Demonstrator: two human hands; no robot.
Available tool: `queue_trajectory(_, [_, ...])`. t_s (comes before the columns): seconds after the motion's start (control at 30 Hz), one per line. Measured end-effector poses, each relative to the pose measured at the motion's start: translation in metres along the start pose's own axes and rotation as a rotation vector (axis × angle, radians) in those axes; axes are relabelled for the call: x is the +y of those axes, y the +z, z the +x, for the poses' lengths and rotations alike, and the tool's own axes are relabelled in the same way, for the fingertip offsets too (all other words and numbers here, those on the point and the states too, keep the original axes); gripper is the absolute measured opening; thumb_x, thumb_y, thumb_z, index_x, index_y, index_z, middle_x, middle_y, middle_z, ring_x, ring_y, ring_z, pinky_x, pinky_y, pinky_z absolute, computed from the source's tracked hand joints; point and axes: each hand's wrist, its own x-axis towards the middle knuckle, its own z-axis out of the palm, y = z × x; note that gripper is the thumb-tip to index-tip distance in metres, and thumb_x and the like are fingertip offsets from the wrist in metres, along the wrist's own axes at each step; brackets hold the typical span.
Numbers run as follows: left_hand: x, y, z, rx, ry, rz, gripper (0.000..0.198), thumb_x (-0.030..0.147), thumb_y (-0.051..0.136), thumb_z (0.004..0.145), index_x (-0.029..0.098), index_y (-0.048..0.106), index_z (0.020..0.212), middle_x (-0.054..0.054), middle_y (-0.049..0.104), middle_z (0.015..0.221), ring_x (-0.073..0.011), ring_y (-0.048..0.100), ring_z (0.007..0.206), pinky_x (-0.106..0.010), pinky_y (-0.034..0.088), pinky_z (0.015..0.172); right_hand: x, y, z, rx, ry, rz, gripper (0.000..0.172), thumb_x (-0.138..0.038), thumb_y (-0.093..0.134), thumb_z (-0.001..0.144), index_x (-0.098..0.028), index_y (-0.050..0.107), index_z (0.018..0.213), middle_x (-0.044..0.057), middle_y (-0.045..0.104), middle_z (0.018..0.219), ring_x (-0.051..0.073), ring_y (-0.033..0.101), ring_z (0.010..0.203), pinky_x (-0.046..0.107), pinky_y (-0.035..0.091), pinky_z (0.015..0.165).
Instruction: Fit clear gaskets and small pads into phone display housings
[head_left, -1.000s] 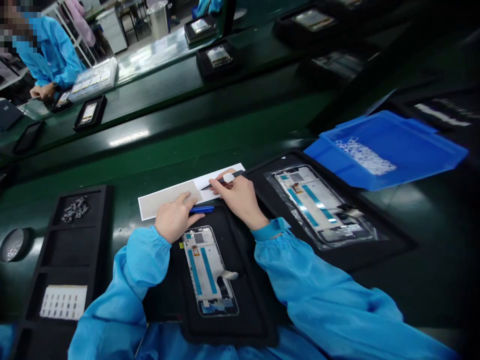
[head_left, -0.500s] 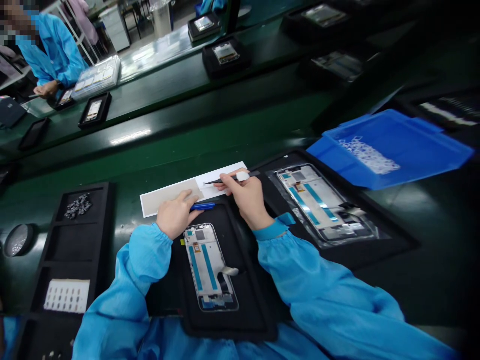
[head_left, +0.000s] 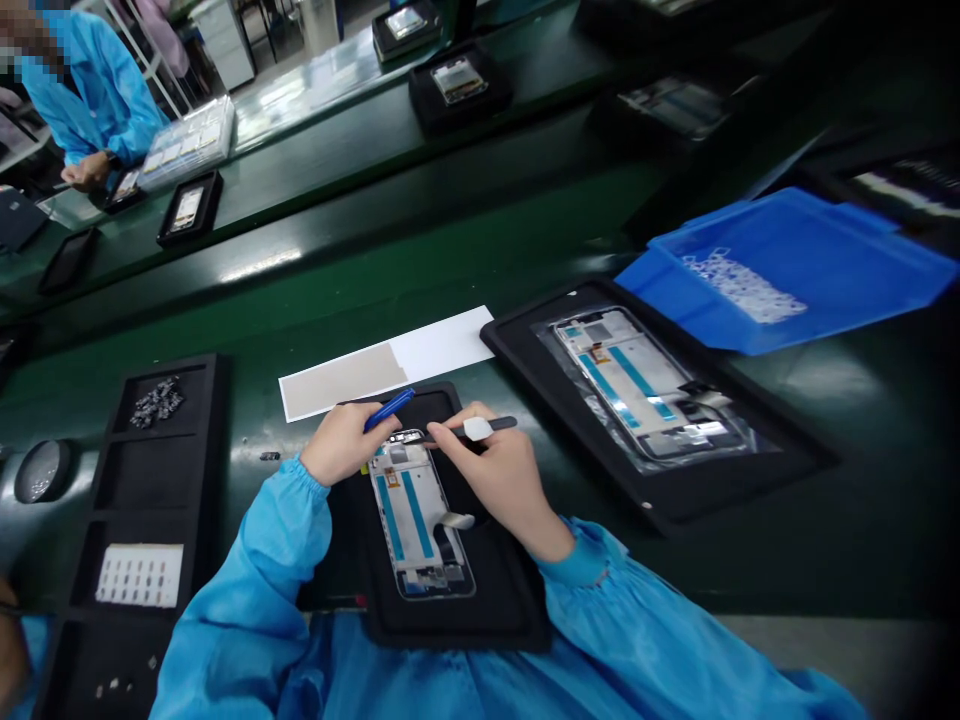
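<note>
My left hand (head_left: 341,442) is closed around a blue pen-like tool (head_left: 389,408) at the top left corner of a phone frame (head_left: 417,520). That frame lies in a black tray (head_left: 495,600) just in front of me. My right hand (head_left: 499,470) pinches dark tweezers (head_left: 480,429) whose tips point left at the frame's top edge. Both hands sit over the upper end of the frame. A white and grey backing sheet (head_left: 386,362) lies on the green belt beyond the hands.
A second tray (head_left: 750,480) with another phone frame (head_left: 645,390) sits to the right, a blue bin (head_left: 795,265) behind it. A black compartment tray (head_left: 142,500) with small parts stands at left. Another person in blue (head_left: 82,95) works at the far left.
Both hands have drawn back from the backing sheet toward me and now sit over the top of the phone frame. The tweezers came along, and the blue tool is tilted up.
</note>
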Motion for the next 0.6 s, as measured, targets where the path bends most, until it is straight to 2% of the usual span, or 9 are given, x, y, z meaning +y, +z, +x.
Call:
queue_trajectory(0.17, [-0.0012, 0.0001, 0.0035, -0.018, 0.005, 0.027, 0.026, 0.032, 0.051, 0.089, 0.016, 0.07, 0.081, 0.0, 0.065, 0.067, -0.0154, 0.057, 0.062, -0.025, 0.039, 0.06, -0.0014, 0.0014, 0.002, 0.004, -0.033, -0.051, 0.024, -0.038, 0.061, 0.086, -0.022, 0.059, 0.069, 0.002, 0.064, 0.068, 0.022, 0.062, 0.067, 0.032, 0.044, 0.062])
queue_trajectory(0.33, [-0.0006, 0.0004, 0.0044, -0.019, 0.008, 0.061, 0.026, 0.032, 0.051, 0.09, 0.016, 0.07, 0.08, -0.001, 0.064, 0.066, -0.0157, 0.057, 0.062, -0.025, 0.038, 0.059, -0.0036, 0.001, 0.0022, -0.003, -0.034, -0.059, 0.025, -0.039, 0.061, 0.087, -0.022, 0.059, 0.067, 0.002, 0.064, 0.067, 0.021, 0.062, 0.065, 0.032, 0.044, 0.06])
queue_trajectory(0.6, [-0.0014, 0.0012, 0.0041, -0.015, 0.014, 0.071, 0.025, 0.031, 0.052, 0.091, 0.017, 0.071, 0.083, -0.001, 0.066, 0.069, -0.0154, 0.059, 0.063, -0.024, 0.039, 0.06, -0.0004, 0.0022, 0.0035, -0.035, -0.005, -0.047, 0.024, -0.038, 0.06, 0.087, -0.022, 0.061, 0.07, 0.002, 0.065, 0.071, 0.021, 0.062, 0.068, 0.033, 0.045, 0.066])
